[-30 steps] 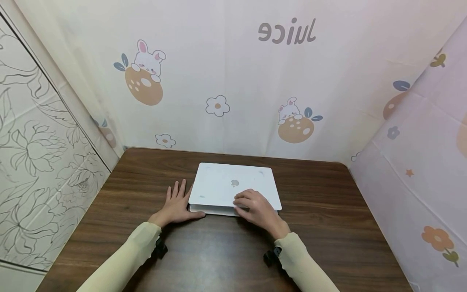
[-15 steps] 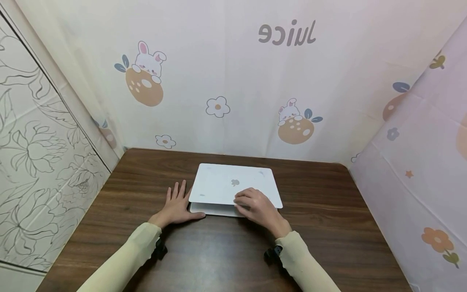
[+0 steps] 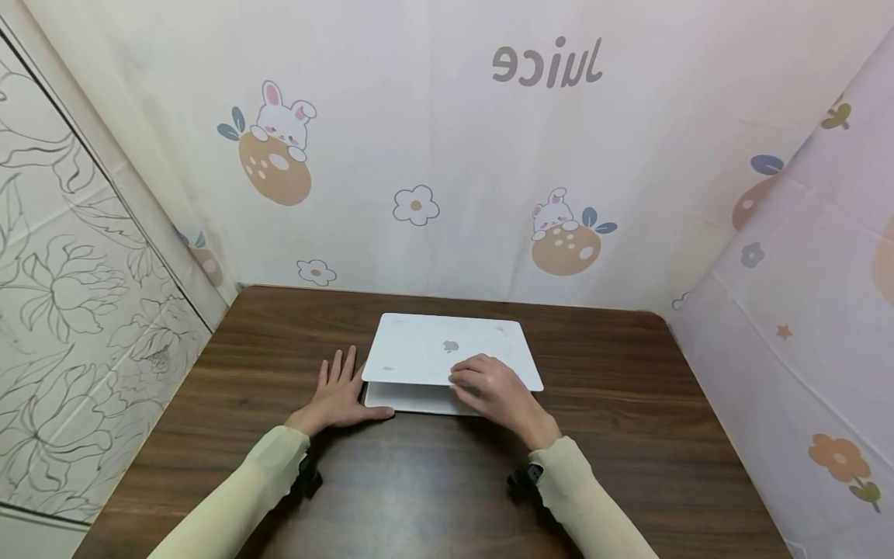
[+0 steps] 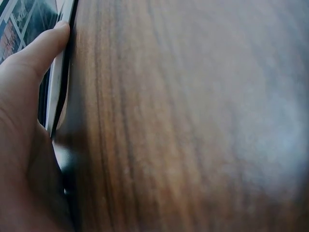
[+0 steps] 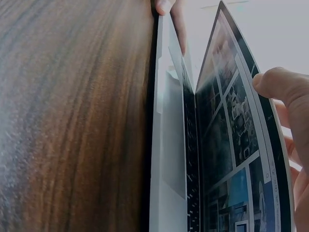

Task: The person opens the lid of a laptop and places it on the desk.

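Note:
A silver laptop (image 3: 412, 349) lies on the wooden table, its lid raised part way from the base. My right hand (image 3: 496, 392) pinches the lid's front edge, thumb on the screen side and fingers behind the lid. The lit screen (image 5: 236, 125) and a strip of keyboard show in the right wrist view. My left hand (image 3: 338, 397) is spread at the laptop's front left corner, its fingers on the table beside it. The left thumb (image 4: 55, 38) rests on the front edge of the base (image 3: 412, 398).
The dark wood table (image 3: 601, 388) extends around the laptop on every side. Behind it hangs a pale curtain (image 3: 475, 155) printed with rabbits and flowers. A panel with line-drawn flowers (image 3: 70, 310) stands at the left. Both forearms wear dark wrist cameras.
The lid's front edge has risen with my right hand, widening the gap over the base. My left hand stays in place.

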A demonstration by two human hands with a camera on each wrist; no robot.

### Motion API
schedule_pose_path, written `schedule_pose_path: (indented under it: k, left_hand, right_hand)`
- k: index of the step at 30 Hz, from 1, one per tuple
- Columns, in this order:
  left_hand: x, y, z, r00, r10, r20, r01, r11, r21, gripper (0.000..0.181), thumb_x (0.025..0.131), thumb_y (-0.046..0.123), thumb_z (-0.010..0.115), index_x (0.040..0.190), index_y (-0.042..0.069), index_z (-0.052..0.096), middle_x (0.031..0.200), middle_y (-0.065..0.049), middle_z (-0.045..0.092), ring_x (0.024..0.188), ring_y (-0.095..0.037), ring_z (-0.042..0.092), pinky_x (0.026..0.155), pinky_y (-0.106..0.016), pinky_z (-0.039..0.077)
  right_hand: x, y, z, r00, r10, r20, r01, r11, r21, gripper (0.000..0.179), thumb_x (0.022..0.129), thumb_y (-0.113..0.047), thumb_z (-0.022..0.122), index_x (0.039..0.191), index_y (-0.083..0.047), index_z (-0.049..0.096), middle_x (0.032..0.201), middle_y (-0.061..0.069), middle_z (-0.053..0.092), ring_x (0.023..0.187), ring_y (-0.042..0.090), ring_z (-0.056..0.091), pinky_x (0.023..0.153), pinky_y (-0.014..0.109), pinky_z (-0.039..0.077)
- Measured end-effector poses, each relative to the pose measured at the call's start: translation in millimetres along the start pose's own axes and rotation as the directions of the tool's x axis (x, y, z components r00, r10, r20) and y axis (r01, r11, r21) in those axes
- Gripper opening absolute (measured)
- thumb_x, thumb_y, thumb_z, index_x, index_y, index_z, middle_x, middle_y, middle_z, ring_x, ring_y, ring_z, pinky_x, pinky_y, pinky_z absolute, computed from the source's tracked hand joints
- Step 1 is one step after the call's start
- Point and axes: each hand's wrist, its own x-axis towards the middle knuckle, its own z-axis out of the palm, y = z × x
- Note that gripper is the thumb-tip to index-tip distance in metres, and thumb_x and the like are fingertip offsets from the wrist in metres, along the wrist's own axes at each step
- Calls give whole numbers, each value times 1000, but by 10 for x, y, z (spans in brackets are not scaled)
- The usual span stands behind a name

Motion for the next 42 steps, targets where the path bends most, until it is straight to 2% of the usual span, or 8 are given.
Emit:
schedule_pose_path:
  k: [10, 14, 21, 27, 35, 42]
  left_hand:
    - [-20, 18, -30, 1000, -6, 7, 6, 1000, -4, 126, 75, 83, 67, 166, 11, 19, 170, -29, -5, 156, -51, -10, 121, -67, -10]
    - [-7, -10, -2, 1000, -19, 19, 19, 1000, -4, 127, 73, 86, 65, 167, 15, 16, 171, -25, -9, 157, -48, -14, 122, -65, -14]
    - [2, -22, -7, 1000, -14, 18, 14, 1000, -7, 128, 73, 85, 67, 165, 10, 22, 171, -28, -6, 156, -50, -11, 122, -67, -11]
    - [-9, 10, -47, 999, -27, 32, 27, 999, 25, 123, 75, 83, 67, 164, 9, 25, 171, -27, -5, 157, -50, -9, 122, -68, -7]
    - [-8, 19, -70, 998, -36, 45, 34, 999, 33, 124, 76, 83, 67, 167, 16, 16, 171, -24, -8, 157, -49, -11, 122, -67, -7]
    - [2, 12, -67, 998, -35, 49, 33, 999, 37, 123, 76, 84, 66, 167, 17, 15, 172, -23, -8, 157, -48, -12, 122, -67, -7]
  right_hand:
    - [65, 17, -48, 1000, -23, -17, 23, 1000, -16, 14, 86, -14, 84, 100, -10, 80, 102, 2, 76, 97, 18, 71, 85, 35, 59]
    - [88, 29, -58, 1000, -20, -20, 19, 1000, -24, 14, 86, -14, 84, 99, -11, 80, 102, 2, 77, 97, 18, 71, 85, 35, 59]
    - [146, 41, -99, 1000, -18, -20, 17, 999, -37, 13, 88, -14, 82, 100, -12, 80, 102, 1, 77, 97, 18, 71, 86, 35, 59]
    - [184, 51, -133, 1000, -11, -9, 11, 999, -54, 13, 89, -14, 81, 101, -12, 80, 102, 1, 77, 97, 17, 72, 86, 34, 60]
    - [226, 84, -164, 1000, -20, -22, 19, 998, -56, 15, 87, -13, 83, 101, -11, 80, 102, 1, 77, 96, 17, 72, 84, 35, 60]
    - [264, 99, -198, 1000, -1, -20, 0, 998, -61, 13, 88, -13, 82, 101, -11, 80, 102, 0, 77, 95, 16, 72, 83, 33, 60]
